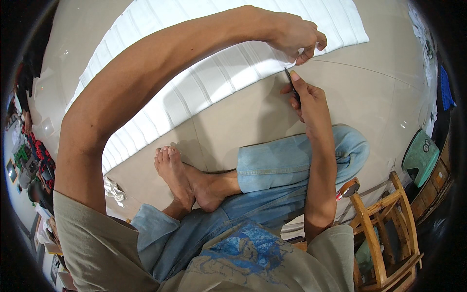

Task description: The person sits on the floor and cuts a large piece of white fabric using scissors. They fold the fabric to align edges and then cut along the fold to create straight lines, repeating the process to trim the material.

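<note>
White cord bundle [114,191] lies on glossy tiled floor [384,97], just beside the cloth's near left corner; wooden frame [370,238] well apart, right. Left forearm [165,61] hides part of the white cloth [233,68], ridged in bands, spread on the floor. Left hand [297,41] pinches its near edge toward the right corner; right hand [311,102] grips slim black tool [295,91], tip at that edge.

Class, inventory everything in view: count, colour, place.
Striped fabric: one, white, floor, top
Slim tool: one, black, upper right
Stringy bundle: one, white, floor, left
Wooden furniture: one, brown, lower right
Flat item: one, green, right
Rim item: one, blue, far right
Clutter: uncounted, mixed, both rims
Floor: one, beige, beneath
Jeans: one pair, blue, worn
Shirt: one, greyish, worn
Bare foot: one clear, left of centre
Left hand: one, at fabric edge
Right hand: one, holding tool
</note>
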The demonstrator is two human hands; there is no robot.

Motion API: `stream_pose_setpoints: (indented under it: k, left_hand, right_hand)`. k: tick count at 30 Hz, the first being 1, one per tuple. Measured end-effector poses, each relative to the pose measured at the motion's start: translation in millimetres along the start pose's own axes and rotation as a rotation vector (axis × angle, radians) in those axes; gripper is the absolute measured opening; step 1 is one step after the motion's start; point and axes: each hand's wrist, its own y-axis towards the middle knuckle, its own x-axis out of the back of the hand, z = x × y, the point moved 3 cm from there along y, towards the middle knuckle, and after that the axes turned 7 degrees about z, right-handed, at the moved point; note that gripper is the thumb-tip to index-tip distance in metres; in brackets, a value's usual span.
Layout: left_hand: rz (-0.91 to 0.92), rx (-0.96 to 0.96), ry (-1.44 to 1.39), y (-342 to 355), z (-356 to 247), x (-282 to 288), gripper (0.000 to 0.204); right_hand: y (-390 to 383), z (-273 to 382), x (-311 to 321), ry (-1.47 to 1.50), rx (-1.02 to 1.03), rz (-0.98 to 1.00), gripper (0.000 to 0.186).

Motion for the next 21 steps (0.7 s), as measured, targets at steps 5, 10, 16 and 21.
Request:
stream_pose_setpoints:
  k: [5, 10, 16, 21]
  left_hand:
    - [-0.014, -0.025, 0.028, 2, 4, -4, 0.003]
    - [-0.037, -0.078, 0.146, -1, 2, -12, 0.012]
    - [0.12, -0.171, 0.249, -36, -33, -20, 0.006]
    - [0.27, 0.03, 0.196, -28, -26, -16, 0.004]
  right_hand:
    - [-1, -1, 1, -0.047, 0.021, -0.01, 0.057]
    - [-22, -18, 0, 0.012, -0.059, 0.052, 0.058]
    - [-40, -30, -30, 0.161, -0.055, 0.173, 0.059]
    - [-31, -27, -38, 0.158, -0.024, 0.196, 0.059]
